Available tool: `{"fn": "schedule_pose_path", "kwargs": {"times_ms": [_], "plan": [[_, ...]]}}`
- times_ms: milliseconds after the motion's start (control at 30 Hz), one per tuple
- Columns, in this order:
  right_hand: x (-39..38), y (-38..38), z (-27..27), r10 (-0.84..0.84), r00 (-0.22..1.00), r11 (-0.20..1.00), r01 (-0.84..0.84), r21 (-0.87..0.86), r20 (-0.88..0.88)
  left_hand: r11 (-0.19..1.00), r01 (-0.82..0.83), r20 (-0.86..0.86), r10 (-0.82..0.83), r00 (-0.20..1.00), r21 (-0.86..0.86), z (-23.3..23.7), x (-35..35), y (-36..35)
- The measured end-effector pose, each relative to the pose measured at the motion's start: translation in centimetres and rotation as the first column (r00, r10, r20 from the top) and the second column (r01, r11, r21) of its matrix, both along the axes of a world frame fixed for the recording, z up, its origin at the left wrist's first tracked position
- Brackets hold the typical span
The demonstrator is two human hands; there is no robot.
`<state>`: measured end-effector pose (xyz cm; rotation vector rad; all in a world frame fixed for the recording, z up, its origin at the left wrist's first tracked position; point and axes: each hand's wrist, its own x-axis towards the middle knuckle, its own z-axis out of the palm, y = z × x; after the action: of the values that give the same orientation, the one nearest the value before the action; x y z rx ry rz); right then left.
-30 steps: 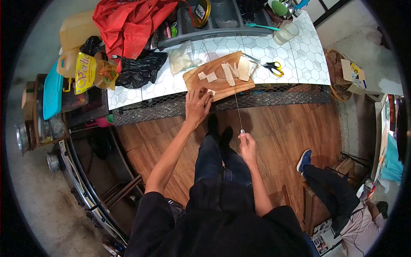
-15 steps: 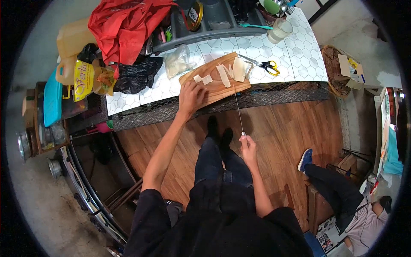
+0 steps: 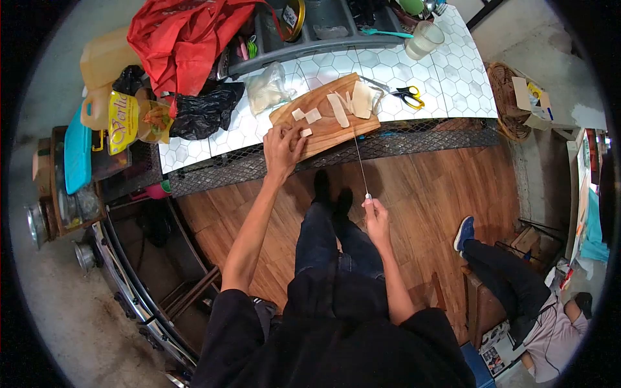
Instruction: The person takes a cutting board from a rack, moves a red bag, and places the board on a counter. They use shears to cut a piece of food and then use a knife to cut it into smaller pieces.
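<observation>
On the wooden cutting board lie flat pale pieces: small squares, a strip, thin slivers and a larger sheet. My left hand is at the board's left front corner, fingers bent and drawn together. A small pale square shows right at its fingertips. My right hand is closed round the handle of a long thin-bladed knife. The blade points away from me, its tip at the board's front edge. Much of the handle is hidden in the fist.
Behind the board lie yellow-black scissors and a clear plastic bag. A glass stands at the back right. Black and red bags lie at left. A seated person's leg extends in from the right.
My left hand has shifted slightly left, and a small pale square now shows beside its fingertips. The right hand still holds the knife in nearly the same place.
</observation>
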<state>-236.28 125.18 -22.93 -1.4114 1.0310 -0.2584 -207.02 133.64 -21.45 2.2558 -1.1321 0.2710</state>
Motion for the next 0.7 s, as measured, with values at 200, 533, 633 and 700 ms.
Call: {"fn": "schedule_pose_path", "kwargs": {"times_ms": [200,533,633,700], "plan": [[0.8,0.1,1.5,0.049,0.998,0.998,-0.047,0.046,-0.041,1.000,0.021,-0.055,-0.021,0.998,-0.002,-0.8,0.1,-0.7],[0.5,0.5,0.1,-0.011,1.000,1.000,0.011,0.008,-0.001,0.967,-0.256,-0.297,0.249,0.922,0.016,1.5,2.3,-3.3],[0.5,0.4,0.4,-0.019,1.000,0.999,0.019,0.025,-0.006,0.929,-0.370,-0.644,0.296,0.706,0.021,1.5,2.6,-4.4],[0.5,0.3,0.6,0.026,0.997,0.998,-0.023,0.051,-0.070,0.896,-0.444,-0.786,0.262,0.559,-0.017,0.6,3.1,-4.7]]}}
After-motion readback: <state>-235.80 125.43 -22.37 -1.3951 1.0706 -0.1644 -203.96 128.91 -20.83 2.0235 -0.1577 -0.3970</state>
